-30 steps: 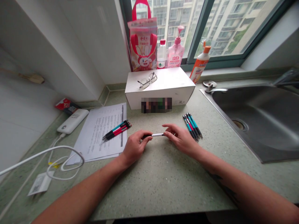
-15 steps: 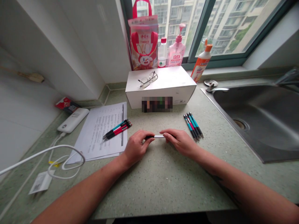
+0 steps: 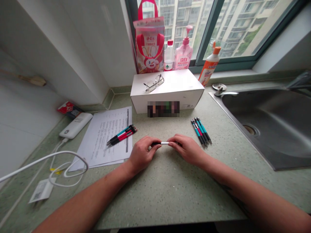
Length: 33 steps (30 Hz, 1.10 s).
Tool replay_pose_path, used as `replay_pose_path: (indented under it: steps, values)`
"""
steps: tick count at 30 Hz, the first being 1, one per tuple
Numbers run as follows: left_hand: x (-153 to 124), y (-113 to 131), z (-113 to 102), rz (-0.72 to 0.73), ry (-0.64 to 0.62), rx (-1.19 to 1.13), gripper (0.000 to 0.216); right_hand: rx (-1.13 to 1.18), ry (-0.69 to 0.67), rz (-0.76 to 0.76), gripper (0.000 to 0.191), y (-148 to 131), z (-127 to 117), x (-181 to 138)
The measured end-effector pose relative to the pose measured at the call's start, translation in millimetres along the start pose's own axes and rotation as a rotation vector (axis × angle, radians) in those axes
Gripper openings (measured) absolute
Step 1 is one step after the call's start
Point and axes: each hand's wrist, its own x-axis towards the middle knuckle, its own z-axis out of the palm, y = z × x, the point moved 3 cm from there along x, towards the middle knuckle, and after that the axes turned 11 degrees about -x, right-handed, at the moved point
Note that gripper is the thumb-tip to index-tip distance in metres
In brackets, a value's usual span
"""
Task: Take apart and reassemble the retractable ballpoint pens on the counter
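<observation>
A black-and-white pen spans the gap between my hands, lying level just above the counter. My left hand pinches its black part between thumb and fingers. On the other end, the fingers of my right hand are closed around the pen, with a dark tip showing behind them. Several pens and pencils, teal, red and black, lie on printed sheets left of my left hand. Beyond my right hand, a row of similar teal and red pens rests on the counter.
A white box with glasses on top stands at the back. A metal sink is on the right. At left lie a white power bank, a looped cable and a plug. Bottles line the window.
My right hand has shifted slightly left along the pen and its fingers have closed more around it, so less of the white part shows. My left hand stays nearly still.
</observation>
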Motion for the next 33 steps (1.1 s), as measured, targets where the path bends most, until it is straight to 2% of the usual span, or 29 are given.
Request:
replay_pose_path:
  steps: [3,8,13,18,24,28,33]
  values:
    - [0.2,0.5,0.1,-0.003,-0.006,-0.007,0.013,0.007,0.063,-0.002,0.015,-0.2,-1.5,-1.0]
    - [0.4,0.6,0.3,0.009,-0.001,-0.005,0.012,-0.028,-0.03,0.024,0.022,0.1,1.6,-1.4]
    - [-0.1,0.1,1.1,0.012,-0.008,-0.003,0.011,-0.031,0.039,-0.01,0.015,-2.8,-0.8,-2.0]
    - [-0.3,-0.4,1.0,-0.001,-0.003,-0.008,0.012,-0.075,-0.021,0.008,0.022,-1.5,1.1,-1.1]
    - [0.1,-0.9,1.6,-0.004,-0.017,-0.003,0.009,-0.058,0.063,-0.024,0.009,-1.8,-1.7,-1.8]
    - [0.4,-1.9,1.8,-0.002,-0.013,-0.017,0.007,-0.086,0.023,-0.008,0.019,-1.7,0.4,-1.5]
    - [0.7,-2.4,2.5,-0.022,-0.033,-0.022,0.008,-0.106,0.064,-0.052,0.012,-2.2,-2.2,-1.0]
